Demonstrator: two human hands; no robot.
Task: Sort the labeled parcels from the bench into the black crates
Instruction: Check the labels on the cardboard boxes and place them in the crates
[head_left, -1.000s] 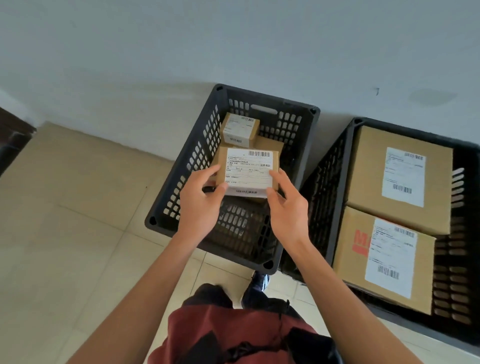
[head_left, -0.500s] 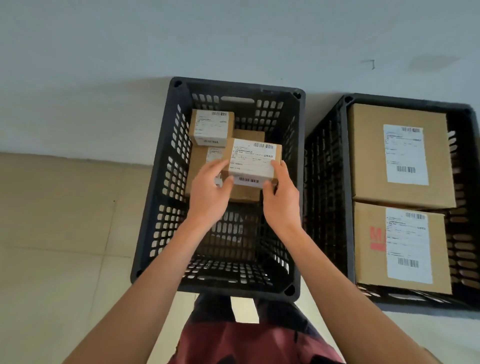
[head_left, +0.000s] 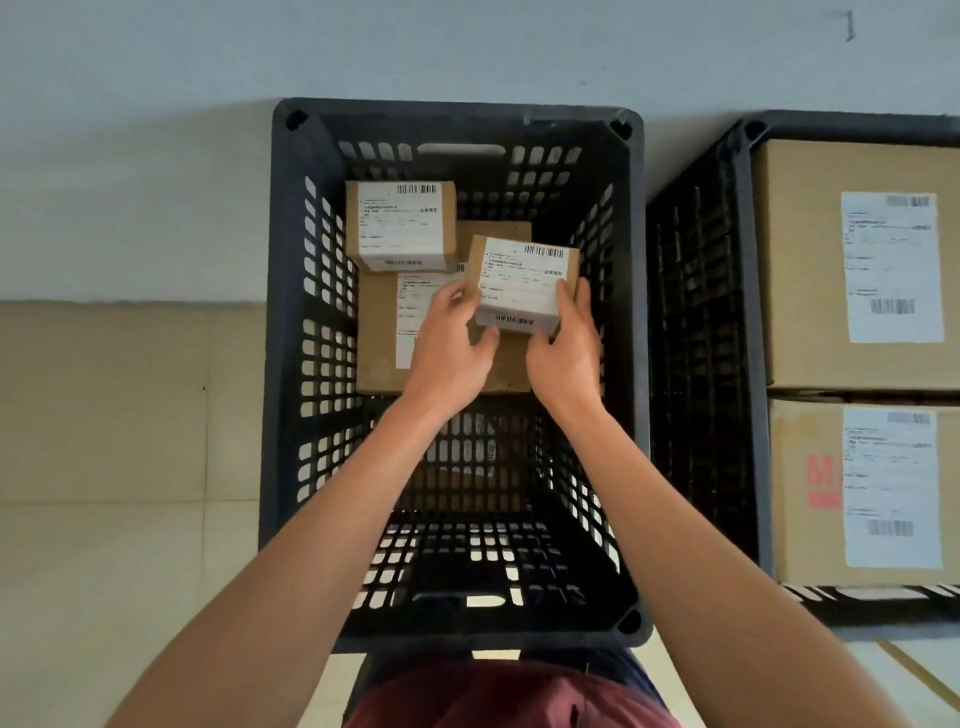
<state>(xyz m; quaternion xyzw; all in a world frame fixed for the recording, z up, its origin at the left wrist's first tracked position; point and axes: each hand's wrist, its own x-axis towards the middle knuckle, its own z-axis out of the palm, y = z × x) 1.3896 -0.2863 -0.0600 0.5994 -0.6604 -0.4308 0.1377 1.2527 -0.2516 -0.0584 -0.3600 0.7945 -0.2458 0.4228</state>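
Both forearms reach forward and down into the left black crate (head_left: 291, 364), and the two hands meet around one small labeled parcel (head_left: 522, 283). The left hand (head_left: 449, 345) grips the parcel's left side, with the thumb curled under its near edge, and the right hand (head_left: 566, 343) grips the right side with the fingers laid up along the cardboard. The parcel is inside the crate, over the right part of a larger flat parcel (head_left: 382, 332); I cannot tell if it already touches that parcel. Its white label faces up with the barcode at the far edge, and it is turned slightly clockwise against the crate walls; it looks almost square, so no long axis is clear. The hands hide much of the flat parcel's label. Another small parcel (head_left: 402, 226) sits at the far left of the same crate. The right black crate (head_left: 748, 364) holds two big cartons (head_left: 800, 260), both cut off by the picture edge.
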